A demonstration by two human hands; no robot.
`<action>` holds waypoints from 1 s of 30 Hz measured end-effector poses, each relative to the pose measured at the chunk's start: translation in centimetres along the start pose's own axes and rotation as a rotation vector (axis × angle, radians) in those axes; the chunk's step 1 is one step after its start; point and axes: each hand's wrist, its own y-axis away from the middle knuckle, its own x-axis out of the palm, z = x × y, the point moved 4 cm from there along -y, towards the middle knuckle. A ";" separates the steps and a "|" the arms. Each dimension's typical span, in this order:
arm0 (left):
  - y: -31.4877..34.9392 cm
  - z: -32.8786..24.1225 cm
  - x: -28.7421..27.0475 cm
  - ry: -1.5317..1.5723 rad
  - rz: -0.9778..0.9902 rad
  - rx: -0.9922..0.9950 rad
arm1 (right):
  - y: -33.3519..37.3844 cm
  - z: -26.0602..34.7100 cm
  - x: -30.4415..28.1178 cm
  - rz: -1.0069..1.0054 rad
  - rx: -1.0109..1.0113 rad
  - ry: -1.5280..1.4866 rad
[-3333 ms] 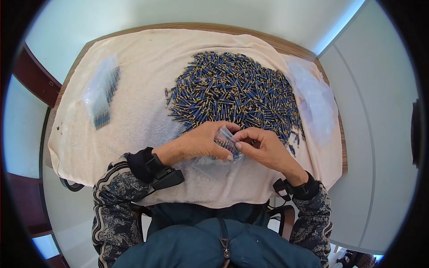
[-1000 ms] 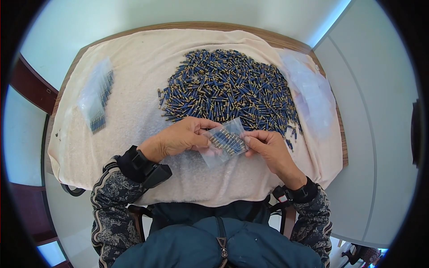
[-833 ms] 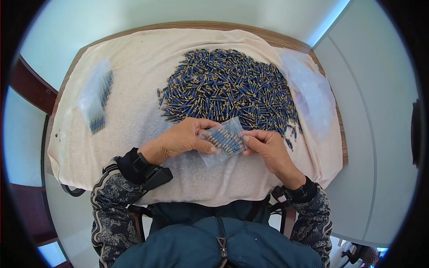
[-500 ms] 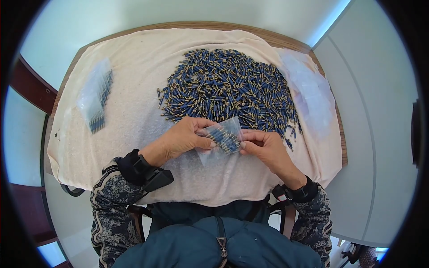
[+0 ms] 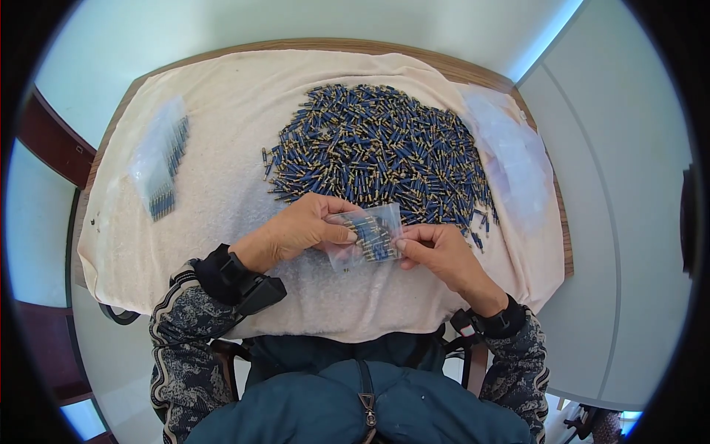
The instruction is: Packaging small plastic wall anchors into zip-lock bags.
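Between my hands is a small clear plastic bag [image 5: 379, 243] with several blue-and-gold cylindrical pieces inside. My left hand [image 5: 307, 228] pinches its left side between thumb and fingers. On its right edge my right hand [image 5: 436, 251] has a pinch grip, thumb toward me. Just beyond the bag spreads a large heap of the same blue pieces with brass-coloured ends [image 5: 377, 148]. The bag covers a little of the heap's near edge. A tiny dark bit [image 5: 346, 270] shows at the bag's lower edge; I cannot make out what it is.
A cream towel [image 5: 214, 96] covers the wood-edged table [image 5: 296, 44]. Filled clear bags [image 5: 159, 159] lie overlapped in a row at the left. Clear plastic bags [image 5: 514, 163] are piled right of the heap. A white panel [image 5: 592, 222] stands along the right side.
The bag has turned a little between my hands, its top edge now more level, and the pieces in it have shifted toward its lower right. My right hand has moved slightly down.
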 end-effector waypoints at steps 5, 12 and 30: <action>0.0 0.0 0.1 -0.051 -0.040 -0.002 | 0.0 -0.1 0.3 0.048 -0.015 0.003; 0.2 -0.1 0.5 0.040 -0.025 -0.004 | -0.1 -0.2 0.1 0.061 0.025 -0.035; 0.7 -0.6 1.2 -0.044 0.039 -0.022 | 1.7 1.3 -0.3 0.061 -0.008 0.002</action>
